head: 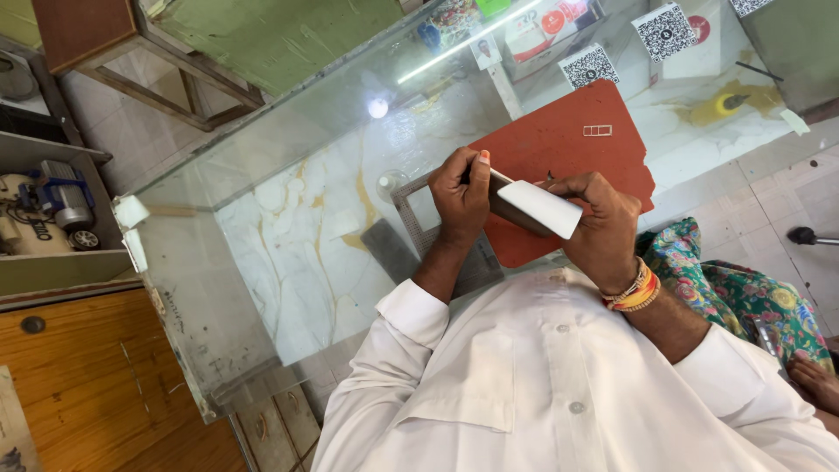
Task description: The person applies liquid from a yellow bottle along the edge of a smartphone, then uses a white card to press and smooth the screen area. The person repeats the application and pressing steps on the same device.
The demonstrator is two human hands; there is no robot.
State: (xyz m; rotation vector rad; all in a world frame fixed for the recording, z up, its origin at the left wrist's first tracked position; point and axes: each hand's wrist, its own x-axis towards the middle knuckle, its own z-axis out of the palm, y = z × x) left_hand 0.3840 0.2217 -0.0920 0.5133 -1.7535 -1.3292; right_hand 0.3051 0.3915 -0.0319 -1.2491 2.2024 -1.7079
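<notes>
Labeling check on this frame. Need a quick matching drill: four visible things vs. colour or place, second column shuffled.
Things:
1. mat
2. flat device
3. bangles
4. glass counter

Descriptions:
A. around the right wrist
B. clear top, marble pattern showing through
C. rust red, lying on the counter
D. white-backed, held between left hand and right hand

Pairs: 1-C, 2-D, 3-A, 4-B

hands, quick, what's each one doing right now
Left hand: closed, pinching the near end of the flat white-backed device.
Right hand: closed around the same device, gripping its other end from below.
</notes>
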